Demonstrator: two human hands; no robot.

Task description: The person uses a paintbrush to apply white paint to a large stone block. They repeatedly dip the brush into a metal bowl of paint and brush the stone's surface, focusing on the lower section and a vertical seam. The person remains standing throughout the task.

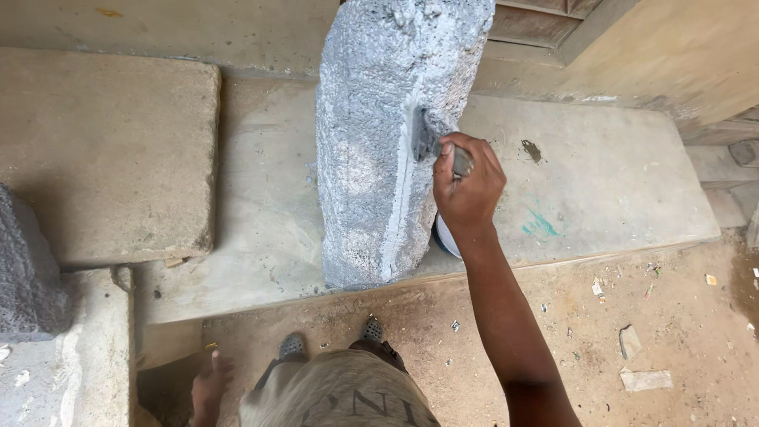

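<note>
Fingers (pixel 457 170) of the right hand (pixel 468 188) wrap fully around the handle of a trowel (pixel 427 142), thumb on top, so the grip is closed with no gap showing. The blade lies against the right face of the stone post (pixel 379 150) at upper centre of the frame, at the top of a pale strip of wet mortar (pixel 399 213) that runs down the post's corner towards its base. The post stands upright on a concrete slab (pixel 601 182), and a white bowl (pixel 444 236) shows just below the wrist, partly hidden behind it. The left hand (pixel 209 383) hangs at the lower left, fingers loosely curled with the thumb up; no object can be seen in it. Sandalled feet (pixel 332 340) stand on the dirt ground (pixel 648 332) just in front of the slab's edge.

Good work at this step appears to call for a flat blade held at a shallow angle to the stone, even pressure, and one long stroke along the corner rather than short dabs, so that the strip keeps a uniform width. A firm wrist would likely prevent the edge from gouging fresh mortar.
</note>
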